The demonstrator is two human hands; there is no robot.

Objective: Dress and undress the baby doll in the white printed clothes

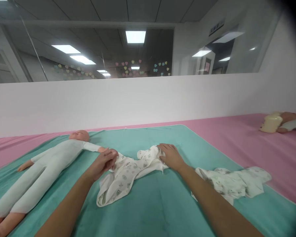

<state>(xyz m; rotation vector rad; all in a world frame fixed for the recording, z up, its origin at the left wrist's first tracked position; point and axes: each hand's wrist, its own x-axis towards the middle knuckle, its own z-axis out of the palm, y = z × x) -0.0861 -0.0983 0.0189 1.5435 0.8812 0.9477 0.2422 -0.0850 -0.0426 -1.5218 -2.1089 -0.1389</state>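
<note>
Two hands on a cloth garment laid on a padded mat. The left hand (104,161) is closed on the upper edge of a white printed baby garment (128,174), while the right hand (170,156) lies flat and open on the garment's far sleeve (148,156). The hands are apart, with the garment spanning the space between them. The garment rests on a teal mat (158,210), just beside a baby doll (56,161) in a pale suit, lying on its back. The doll's outstretched hand (102,149) almost meets the left hand; any contact is hard to tell. A second printed garment (232,182) lies crumpled to the right, near the mat's edge, and a second doll (289,120) lies on a pink sheet (236,138) beyond.

Possible faults: a sideways pull by the left hand could catch the doll's arm and shift it; uneven tension between the hands could skew the garment; the thin cloth could slip from the left hand's hold; and pressure from the right hand could ruck the soft mat.
</note>
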